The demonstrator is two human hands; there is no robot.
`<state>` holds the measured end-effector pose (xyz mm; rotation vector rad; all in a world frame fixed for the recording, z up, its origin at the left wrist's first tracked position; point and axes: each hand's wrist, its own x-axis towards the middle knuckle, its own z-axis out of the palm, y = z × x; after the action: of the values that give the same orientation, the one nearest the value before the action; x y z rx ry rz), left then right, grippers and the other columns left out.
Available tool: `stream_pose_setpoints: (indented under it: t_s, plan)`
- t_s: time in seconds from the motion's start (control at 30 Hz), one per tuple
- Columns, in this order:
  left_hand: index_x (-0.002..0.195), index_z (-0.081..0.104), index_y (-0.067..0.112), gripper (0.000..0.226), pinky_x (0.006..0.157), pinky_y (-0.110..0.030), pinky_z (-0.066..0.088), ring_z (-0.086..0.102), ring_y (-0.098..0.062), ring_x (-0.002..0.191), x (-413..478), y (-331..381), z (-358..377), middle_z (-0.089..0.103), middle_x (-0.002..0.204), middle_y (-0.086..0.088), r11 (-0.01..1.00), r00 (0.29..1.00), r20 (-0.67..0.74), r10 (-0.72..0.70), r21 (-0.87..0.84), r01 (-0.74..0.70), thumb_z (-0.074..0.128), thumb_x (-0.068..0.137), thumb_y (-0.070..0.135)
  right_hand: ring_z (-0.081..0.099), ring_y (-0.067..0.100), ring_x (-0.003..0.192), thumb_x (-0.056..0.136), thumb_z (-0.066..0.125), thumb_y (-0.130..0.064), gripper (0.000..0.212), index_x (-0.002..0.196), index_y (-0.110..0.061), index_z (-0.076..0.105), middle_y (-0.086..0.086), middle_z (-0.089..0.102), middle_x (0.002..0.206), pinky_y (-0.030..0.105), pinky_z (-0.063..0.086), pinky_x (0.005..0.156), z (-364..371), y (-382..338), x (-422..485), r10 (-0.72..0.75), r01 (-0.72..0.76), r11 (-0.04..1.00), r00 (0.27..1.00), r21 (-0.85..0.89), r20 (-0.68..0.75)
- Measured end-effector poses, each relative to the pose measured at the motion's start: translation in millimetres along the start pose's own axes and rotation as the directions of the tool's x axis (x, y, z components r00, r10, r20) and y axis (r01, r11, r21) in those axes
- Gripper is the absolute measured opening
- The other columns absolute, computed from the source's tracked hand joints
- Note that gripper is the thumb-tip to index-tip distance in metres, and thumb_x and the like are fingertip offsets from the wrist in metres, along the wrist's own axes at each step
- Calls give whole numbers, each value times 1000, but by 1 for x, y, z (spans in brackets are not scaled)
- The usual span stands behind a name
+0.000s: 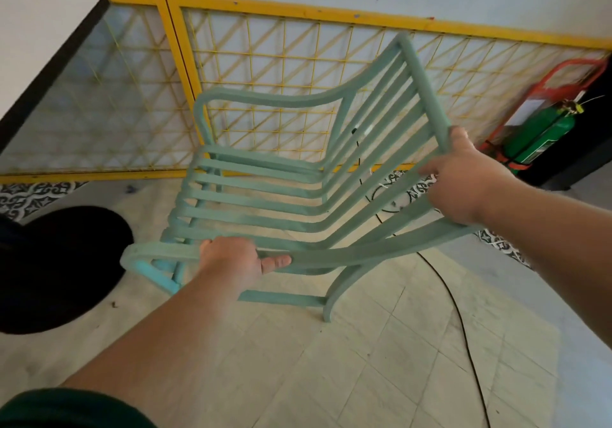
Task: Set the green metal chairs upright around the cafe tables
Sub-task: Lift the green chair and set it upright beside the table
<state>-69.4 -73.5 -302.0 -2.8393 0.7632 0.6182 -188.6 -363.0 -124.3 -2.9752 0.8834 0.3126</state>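
A pale green metal chair (265, 192) with slatted seat and back fills the middle of the head view, tilted, its back leaning toward the right. My left hand (235, 258) grips the near armrest, fingers curled over it and thumb along the bar. My right hand (463, 179) grips the top edge of the backrest at the right. One rear leg reaches down to the tiled floor near the centre; the front legs at the left are partly hidden behind the seat. A white cafe table (36, 40) with a dark edge stands at the upper left.
A yellow-framed lattice fence (298, 73) runs behind the chair. The table's black round base (59, 268) lies on the floor at the left. A green cylinder in a red stand (543, 132) stands at the right. A black cable (460, 321) trails across the floor tiles.
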Motion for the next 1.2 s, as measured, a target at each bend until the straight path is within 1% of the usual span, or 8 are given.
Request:
stream_pose_setpoints:
  t_s: [0.1, 0.23, 0.4, 0.7, 0.8, 0.97, 1.1, 1.2]
  plan:
    - [79, 65, 25, 117, 84, -44, 41, 60, -26, 83, -4, 3, 2, 63, 76, 1, 999, 999, -3, -41, -15, 41, -8, 41, 108, 56, 44, 114, 91, 61, -14, 34, 125, -19, 65, 20, 37, 149, 50, 51, 97, -3, 0, 16, -28, 29, 999, 999, -18, 39]
    - [76, 63, 22, 108, 96, -48, 42, 59, -27, 80, -5, 9, 1, 63, 73, 0, 994, 994, 29, -101, -34, 102, 2, 53, 108, 53, 31, 96, 93, 53, -14, 54, 141, -39, 58, 7, -7, 166, 41, 52, 96, -8, -1, 29, -33, 39, 992, 998, -119, 47]
    - [79, 66, 23, 104, 96, -47, 41, 55, -26, 79, -2, 18, 0, 62, 70, 1, 984, 988, 8, -157, -81, 157, 9, 58, 107, 57, 35, 119, 93, 57, -19, 52, 140, -41, 59, -3, -9, 167, 44, 51, 98, -11, 3, 47, -53, 54, 992, 998, -111, 14]
    - [71, 68, 21, 112, 93, -49, 39, 55, -23, 77, 16, 21, -1, 65, 70, 1, 978, 982, 22, -189, -82, 190, 1, 52, 108, 55, 39, 126, 93, 50, -19, 59, 147, -43, 50, -6, -15, 168, 48, 54, 93, -14, 2, 68, -61, 64, 979, 998, -191, 23]
    - [83, 67, 20, 112, 101, -55, 37, 57, -27, 95, 19, 19, 0, 64, 85, 1, 980, 983, 8, -186, -68, 186, 1, 56, 107, 47, 39, 128, 90, 51, -23, 61, 146, -47, 49, -2, -9, 167, 51, 56, 89, -13, -1, 66, -77, 76, 963, 997, -260, 5]
    - [128, 61, 28, 115, 115, -67, 23, 47, -29, 133, 18, 14, 5, 62, 133, 1, 983, 989, -14, -144, -119, 141, 2, 63, 103, 35, 38, 136, 91, 51, -32, 56, 145, -46, 49, 12, -3, 167, 50, 53, 91, -10, -1, 65, -99, 82, 913, 995, -399, -23]
    - [160, 20, 35, 108, 117, -71, 10, 11, -32, 157, 18, 10, 5, 22, 169, 1, 978, 994, 17, -109, -177, 110, 13, 72, 98, 33, 42, 139, 88, 54, -54, 62, 146, -35, 49, 22, -5, 165, 53, 55, 94, -6, -10, 65, -106, 89, 884, 994, -460, -12]
    - [163, 4, 31, 103, 120, -70, 6, -4, -30, 158, 16, 7, 4, 3, 173, 3, 979, 997, 46, -70, -186, 77, 19, 81, 92, 31, 42, 141, 76, 55, -82, 87, 147, -32, 50, 21, -5, 167, 52, 54, 95, -12, -15, 58, -88, 99, 882, 995, -462, 44]
